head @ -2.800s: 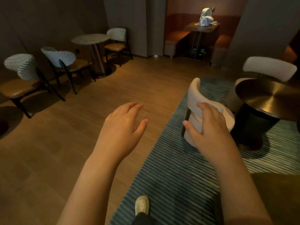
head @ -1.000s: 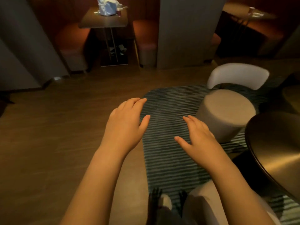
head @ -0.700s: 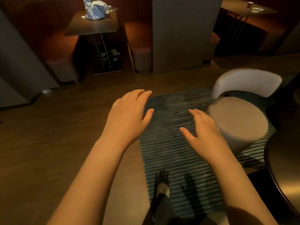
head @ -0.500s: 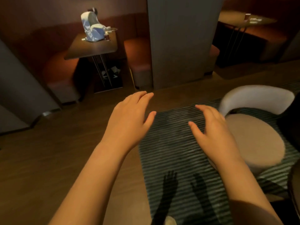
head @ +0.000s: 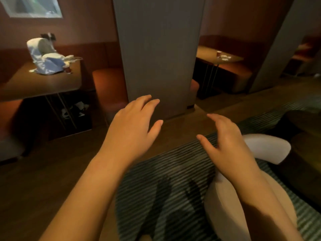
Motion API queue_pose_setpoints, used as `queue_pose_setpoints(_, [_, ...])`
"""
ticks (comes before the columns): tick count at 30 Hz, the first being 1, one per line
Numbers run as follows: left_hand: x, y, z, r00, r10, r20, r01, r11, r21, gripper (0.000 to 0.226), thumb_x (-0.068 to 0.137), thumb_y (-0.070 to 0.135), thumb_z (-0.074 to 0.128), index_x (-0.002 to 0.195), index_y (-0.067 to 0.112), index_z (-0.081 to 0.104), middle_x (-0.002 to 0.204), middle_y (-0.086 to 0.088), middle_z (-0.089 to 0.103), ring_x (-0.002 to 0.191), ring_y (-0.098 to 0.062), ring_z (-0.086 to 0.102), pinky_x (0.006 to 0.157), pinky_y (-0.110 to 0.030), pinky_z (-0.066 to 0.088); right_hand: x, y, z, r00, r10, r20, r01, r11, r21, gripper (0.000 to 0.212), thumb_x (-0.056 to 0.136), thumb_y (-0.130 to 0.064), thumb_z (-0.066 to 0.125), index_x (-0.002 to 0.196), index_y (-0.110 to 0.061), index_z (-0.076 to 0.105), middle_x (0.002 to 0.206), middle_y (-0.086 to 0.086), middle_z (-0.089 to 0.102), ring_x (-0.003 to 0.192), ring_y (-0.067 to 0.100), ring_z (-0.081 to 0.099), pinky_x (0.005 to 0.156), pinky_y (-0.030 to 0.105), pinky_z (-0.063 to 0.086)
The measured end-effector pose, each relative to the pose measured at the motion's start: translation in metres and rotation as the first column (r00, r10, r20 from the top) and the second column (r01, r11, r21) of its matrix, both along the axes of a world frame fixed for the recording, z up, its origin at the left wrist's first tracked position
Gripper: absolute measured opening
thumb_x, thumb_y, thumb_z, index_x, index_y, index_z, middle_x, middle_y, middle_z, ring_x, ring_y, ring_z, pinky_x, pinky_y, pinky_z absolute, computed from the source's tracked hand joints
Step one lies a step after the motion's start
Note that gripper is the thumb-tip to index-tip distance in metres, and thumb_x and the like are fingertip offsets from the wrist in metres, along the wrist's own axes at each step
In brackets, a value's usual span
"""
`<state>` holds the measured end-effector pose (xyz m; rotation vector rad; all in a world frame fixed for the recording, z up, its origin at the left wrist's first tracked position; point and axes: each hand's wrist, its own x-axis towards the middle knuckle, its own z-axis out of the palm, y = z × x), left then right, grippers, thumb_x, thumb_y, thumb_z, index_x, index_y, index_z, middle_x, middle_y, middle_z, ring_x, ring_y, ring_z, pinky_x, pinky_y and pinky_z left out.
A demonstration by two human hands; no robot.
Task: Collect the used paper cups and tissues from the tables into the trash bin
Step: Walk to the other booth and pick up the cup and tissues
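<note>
Your left hand and right hand hang out front, fingers spread and loosely bent, holding nothing; right forearm passes over a pale chair, striped rug below both hands; grey pillar straight ahead of the left fingers; far ahead-left of the left hand, a table with a red paper cup just beside a crumpled white bundle; far ahead of the right hand, a second table with a second cup and tissues next to it; no trash bin in view. Risks, my guess: you clip the chair or pillar walking in; dim light hides small tissues, so you miss some; a cup may hold liquid, a hard squeeze spills it; you bin the white bundle by mistake.
</note>
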<state>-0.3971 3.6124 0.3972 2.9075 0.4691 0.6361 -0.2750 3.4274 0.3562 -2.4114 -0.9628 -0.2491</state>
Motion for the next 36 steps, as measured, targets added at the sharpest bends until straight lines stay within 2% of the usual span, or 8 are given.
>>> queue_pose_setpoints(6, [0.133, 0.1, 0.022, 0.99, -0.126, 0.056, 0.128, 0.992, -0.021, 0.055, 0.096, 0.047, 0.039, 0.147, 0.03, 0.026, 0.153, 0.01, 0.023, 0.139, -0.009, 0.023, 0.109, -0.03, 0.026, 0.112, 0.089, 0.029, 0.99, -0.136, 0.043, 0.136, 0.991, 0.007, 0.066, 0.087, -0.044, 0.056, 0.143, -0.018, 0.032, 0.145, -0.001, 0.037, 0.134, 0.013, 0.029, 0.106, 0.024, 0.023])
queue_pose_setpoints(14, [0.319, 0.163, 0.019, 0.959, -0.271, 0.078, 0.277, 0.958, -0.08, 0.054, 0.097, 0.045, 0.038, 0.147, 0.032, 0.023, 0.153, 0.013, 0.022, 0.139, -0.005, 0.017, 0.108, -0.025, 0.017, 0.259, 0.153, 0.031, 0.968, -0.251, 0.006, 0.251, 0.968, 0.0, 0.068, 0.085, -0.047, 0.053, 0.144, -0.021, 0.031, 0.148, -0.003, 0.032, 0.135, 0.012, 0.025, 0.11, 0.03, 0.028])
queue_pose_setpoints(19, [0.447, 0.192, 0.009, 0.957, -0.283, 0.061, 0.288, 0.952, -0.103, 0.053, 0.097, 0.045, 0.037, 0.146, 0.034, 0.022, 0.152, 0.015, 0.022, 0.138, -0.003, 0.017, 0.108, -0.023, 0.016, 0.381, 0.179, 0.024, 0.954, -0.295, -0.043, 0.297, 0.954, 0.049, 0.066, 0.086, -0.042, 0.057, 0.144, -0.024, 0.03, 0.147, -0.005, 0.032, 0.136, 0.012, 0.026, 0.113, 0.031, 0.025])
queue_pose_setpoints(23, [0.548, 0.209, 0.014, 0.952, -0.304, 0.044, 0.308, 0.939, -0.157, 0.049, 0.097, 0.041, 0.04, 0.144, 0.035, 0.029, 0.149, 0.017, 0.028, 0.135, 0.0, 0.023, 0.107, -0.022, 0.02, 0.481, 0.196, 0.023, 0.953, -0.303, -0.025, 0.304, 0.951, 0.05, 0.065, 0.086, -0.038, 0.06, 0.143, -0.021, 0.033, 0.145, -0.002, 0.036, 0.134, 0.014, 0.03, 0.106, 0.024, 0.023])
queue_pose_setpoints(27, [0.633, 0.228, 0.015, 0.952, -0.301, 0.052, 0.305, 0.939, -0.16, 0.05, 0.096, 0.042, 0.041, 0.144, 0.035, 0.028, 0.149, 0.016, 0.028, 0.135, -0.003, 0.025, 0.105, -0.024, 0.023, 0.565, 0.215, 0.024, 0.953, -0.302, 0.0, 0.301, 0.952, 0.057, 0.064, 0.088, -0.04, 0.057, 0.143, -0.028, 0.029, 0.146, -0.007, 0.031, 0.132, 0.007, 0.024, 0.102, 0.018, 0.017])
queue_pose_setpoints(32, [0.747, 0.262, 0.006, 0.954, -0.299, -0.003, 0.293, 0.937, -0.193, 0.054, 0.096, 0.045, 0.039, 0.146, 0.035, 0.021, 0.152, 0.013, 0.023, 0.137, -0.005, 0.021, 0.107, -0.025, 0.022, 0.677, 0.253, 0.02, 0.956, -0.293, -0.016, 0.294, 0.955, 0.046, 0.065, 0.088, -0.044, 0.053, 0.144, -0.029, 0.025, 0.149, -0.007, 0.029, 0.137, 0.01, 0.023, 0.104, 0.021, 0.016])
queue_pose_setpoints(36, [0.849, 0.301, -0.009, 0.952, -0.305, 0.016, 0.301, 0.929, -0.215, 0.056, 0.096, 0.045, 0.04, 0.146, 0.033, 0.02, 0.152, 0.012, 0.022, 0.137, -0.007, 0.022, 0.109, -0.028, 0.024, 0.772, 0.291, 0.01, 0.95, -0.311, -0.004, 0.311, 0.95, 0.034, 0.067, 0.086, -0.045, 0.053, 0.145, -0.025, 0.027, 0.148, -0.004, 0.031, 0.137, 0.012, 0.025, 0.105, 0.021, 0.018])
